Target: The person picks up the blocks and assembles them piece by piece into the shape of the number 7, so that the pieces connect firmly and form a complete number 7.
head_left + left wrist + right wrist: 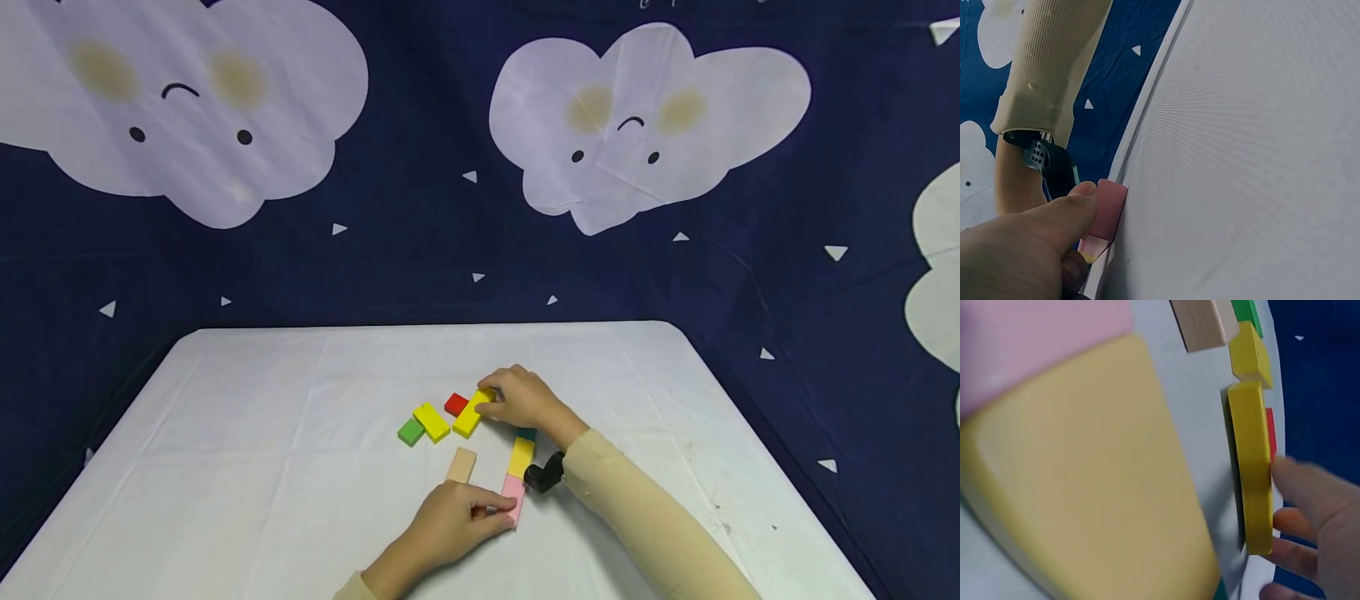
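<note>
My left hand [450, 521] pinches the near end of a pink block [513, 488] at thumb and finger. In the left wrist view the thumb lies along the pink block's [1110, 209] side. The pink block is end to end with a yellow block [522, 457], and a dark teal block [527, 433] follows, partly hidden by the right wrist. My right hand [525, 404] grips the far end of a long yellow block [1254, 469]. A red block [455, 404] lies just behind that one, partly covered in the right wrist view.
Another yellow block [432, 422] and a green block [410, 432] touch each other left of the right hand. A plain wooden block [461, 463] lies beyond the left hand, partly covered by it. A black wrist camera [545, 472] hangs beside the block row on the white table [247, 467].
</note>
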The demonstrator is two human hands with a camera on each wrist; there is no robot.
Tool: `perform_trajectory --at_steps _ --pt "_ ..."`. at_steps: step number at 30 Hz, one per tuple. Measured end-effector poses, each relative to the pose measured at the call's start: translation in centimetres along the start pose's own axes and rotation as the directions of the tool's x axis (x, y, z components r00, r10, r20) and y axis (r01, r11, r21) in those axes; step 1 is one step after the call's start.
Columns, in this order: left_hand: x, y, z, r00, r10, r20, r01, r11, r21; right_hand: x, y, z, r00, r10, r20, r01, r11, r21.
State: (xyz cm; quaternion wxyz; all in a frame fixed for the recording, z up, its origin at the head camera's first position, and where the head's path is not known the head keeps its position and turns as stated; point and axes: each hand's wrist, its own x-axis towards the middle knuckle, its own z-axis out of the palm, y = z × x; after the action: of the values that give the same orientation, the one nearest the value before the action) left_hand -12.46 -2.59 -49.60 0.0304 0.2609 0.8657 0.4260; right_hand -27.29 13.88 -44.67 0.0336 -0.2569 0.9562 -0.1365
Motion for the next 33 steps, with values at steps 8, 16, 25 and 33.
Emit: perform_trajectory --at_steps 8,16,25,33 --pt "-0.1 0.0 0.0 1.0 0.004 0.006 -0.004 1.0 -0.009 -0.5 -2.2 -0.4 0.998 0.028 0.05 -0.02 0.989 -0.15" --pt "-0.1 -0.1 0.1 1.0 -0.001 -0.005 0.001 1.0 -0.016 -0.5 -3.4 -0.4 0.994 0.04 0.097 -0.02 0.98 -0.199" --pt "-0.1 -0.2 0.0 1.0 0.002 0.002 -0.002 1.0 -0.01 -0.6 -2.0 -0.5 0.992 0.027 0.122 -0.014 0.994 -0.11" --pt "0.0 -0.2 -0.1 1.0 -0.019 0.018 0.02 1.0 -0.008 -0.6 -0.8 -0.5 0.989 0.024 0.144 -0.016 0.998 -0.059"
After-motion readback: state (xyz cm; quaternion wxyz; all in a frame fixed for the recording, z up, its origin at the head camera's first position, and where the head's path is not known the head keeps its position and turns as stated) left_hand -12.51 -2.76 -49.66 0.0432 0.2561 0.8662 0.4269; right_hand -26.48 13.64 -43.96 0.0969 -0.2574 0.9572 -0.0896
